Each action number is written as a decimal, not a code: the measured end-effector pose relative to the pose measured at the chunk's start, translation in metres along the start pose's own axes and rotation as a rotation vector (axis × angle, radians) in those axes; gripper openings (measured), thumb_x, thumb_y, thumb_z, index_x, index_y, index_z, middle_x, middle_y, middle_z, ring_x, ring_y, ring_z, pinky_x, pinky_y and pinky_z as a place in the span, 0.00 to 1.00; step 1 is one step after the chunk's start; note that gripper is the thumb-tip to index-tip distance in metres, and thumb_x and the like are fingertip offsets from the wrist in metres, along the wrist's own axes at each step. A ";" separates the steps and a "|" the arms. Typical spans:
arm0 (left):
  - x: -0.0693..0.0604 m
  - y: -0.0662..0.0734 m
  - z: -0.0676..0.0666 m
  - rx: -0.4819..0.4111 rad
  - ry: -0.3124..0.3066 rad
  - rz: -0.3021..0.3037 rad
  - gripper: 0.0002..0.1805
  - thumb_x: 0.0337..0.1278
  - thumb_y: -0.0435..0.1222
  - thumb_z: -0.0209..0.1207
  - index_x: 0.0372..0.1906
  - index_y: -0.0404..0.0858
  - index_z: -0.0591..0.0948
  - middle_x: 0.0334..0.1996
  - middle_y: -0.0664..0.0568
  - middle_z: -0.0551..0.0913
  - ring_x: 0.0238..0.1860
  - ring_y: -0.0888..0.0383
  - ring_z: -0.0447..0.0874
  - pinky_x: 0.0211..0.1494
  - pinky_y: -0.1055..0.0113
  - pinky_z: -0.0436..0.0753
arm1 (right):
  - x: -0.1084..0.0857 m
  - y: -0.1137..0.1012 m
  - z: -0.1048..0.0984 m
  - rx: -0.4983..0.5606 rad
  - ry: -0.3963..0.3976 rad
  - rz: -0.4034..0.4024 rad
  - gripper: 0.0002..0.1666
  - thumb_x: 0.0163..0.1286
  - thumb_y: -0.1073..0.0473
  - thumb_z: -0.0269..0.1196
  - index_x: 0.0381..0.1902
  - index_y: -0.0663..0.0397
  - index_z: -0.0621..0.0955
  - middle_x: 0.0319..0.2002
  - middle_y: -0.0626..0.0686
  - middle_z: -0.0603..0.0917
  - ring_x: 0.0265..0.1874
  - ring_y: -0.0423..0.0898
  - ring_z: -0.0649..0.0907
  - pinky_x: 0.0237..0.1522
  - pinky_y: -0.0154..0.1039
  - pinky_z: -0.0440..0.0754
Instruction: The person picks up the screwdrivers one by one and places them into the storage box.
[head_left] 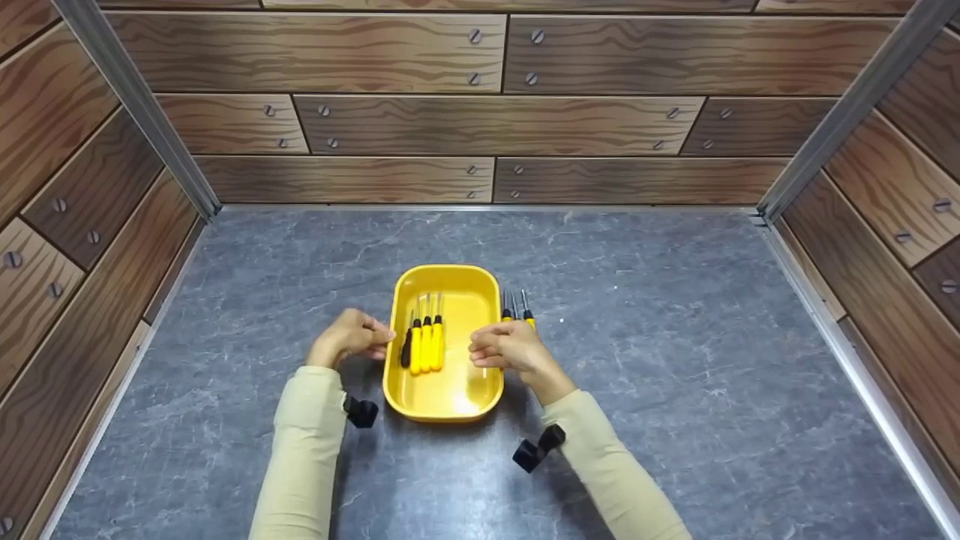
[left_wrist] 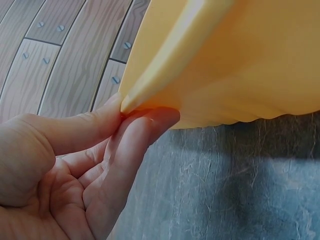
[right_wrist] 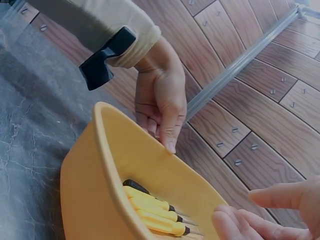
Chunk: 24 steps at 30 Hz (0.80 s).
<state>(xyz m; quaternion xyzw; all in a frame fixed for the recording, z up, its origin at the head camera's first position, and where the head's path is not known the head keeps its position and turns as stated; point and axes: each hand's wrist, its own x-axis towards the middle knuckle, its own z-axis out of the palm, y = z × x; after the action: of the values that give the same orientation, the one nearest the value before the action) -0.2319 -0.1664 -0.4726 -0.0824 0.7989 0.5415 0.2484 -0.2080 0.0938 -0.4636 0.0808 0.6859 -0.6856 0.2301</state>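
Yellow and shallow-walled, a bin point(head_left: 442, 397) is pinched at its left rim by a person's left grip point(head_left: 352, 337), thumb against fingers. The right grip point(head_left: 516, 347), thumb and fingers parted, holds nothing above the bin's right side. Inside the bin, left of its middle, lie three yellow screwdrivers point(head_left: 427, 345) and a black screwdriver point(head_left: 406, 351). More screwdrivers point(head_left: 527, 313) lie just right of the bin on the grey worktop point(head_left: 675, 337).
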 end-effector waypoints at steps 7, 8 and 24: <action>-0.001 0.001 0.000 -0.003 0.000 0.008 0.15 0.63 0.28 0.57 0.49 0.19 0.78 0.21 0.54 0.81 0.21 0.65 0.82 0.34 0.71 0.91 | -0.002 -0.005 -0.008 0.011 0.015 -0.011 0.19 0.66 0.69 0.59 0.51 0.80 0.75 0.23 0.52 0.83 0.19 0.39 0.83 0.28 0.30 0.89; -0.001 0.001 0.000 -0.005 0.001 0.006 0.15 0.63 0.28 0.57 0.50 0.19 0.78 0.21 0.54 0.81 0.21 0.65 0.82 0.34 0.71 0.90 | -0.002 -0.005 -0.010 0.014 0.014 -0.009 0.19 0.66 0.70 0.59 0.51 0.80 0.75 0.23 0.51 0.83 0.19 0.39 0.83 0.28 0.30 0.89; -0.001 0.000 0.002 0.000 0.002 0.007 0.15 0.63 0.28 0.57 0.49 0.19 0.78 0.20 0.54 0.81 0.20 0.66 0.82 0.34 0.71 0.91 | -0.002 -0.005 -0.032 0.063 0.067 -0.016 0.20 0.66 0.69 0.60 0.51 0.80 0.74 0.20 0.49 0.83 0.18 0.38 0.83 0.25 0.29 0.88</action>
<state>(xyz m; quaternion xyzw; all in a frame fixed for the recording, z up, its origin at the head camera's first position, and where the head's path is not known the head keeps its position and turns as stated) -0.2304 -0.1650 -0.4723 -0.0801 0.7994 0.5424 0.2456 -0.2151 0.1253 -0.4600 0.1052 0.6718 -0.7057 0.1988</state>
